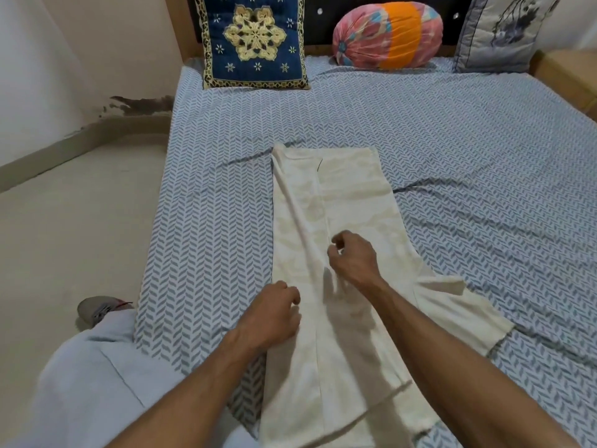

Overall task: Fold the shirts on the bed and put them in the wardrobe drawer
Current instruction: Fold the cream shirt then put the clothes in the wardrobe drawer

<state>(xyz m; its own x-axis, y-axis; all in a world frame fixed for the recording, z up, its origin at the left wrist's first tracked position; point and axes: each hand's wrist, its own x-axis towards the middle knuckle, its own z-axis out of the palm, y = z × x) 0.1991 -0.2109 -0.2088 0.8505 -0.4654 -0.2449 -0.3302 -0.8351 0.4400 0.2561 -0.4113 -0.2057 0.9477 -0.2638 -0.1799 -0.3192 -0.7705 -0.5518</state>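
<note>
— Where's the shirt?
— The cream cotton shirt (339, 202) lies lengthwise on the bed (468, 150) with its blue-and-white herringbone sheet, sides folded inward, one sleeve out at four o'clock.
— And your hands?
— My left hand (274, 315) rests on the folded left edge, fingers curled. My right hand (353, 258) pinches the centre fold.
</note>
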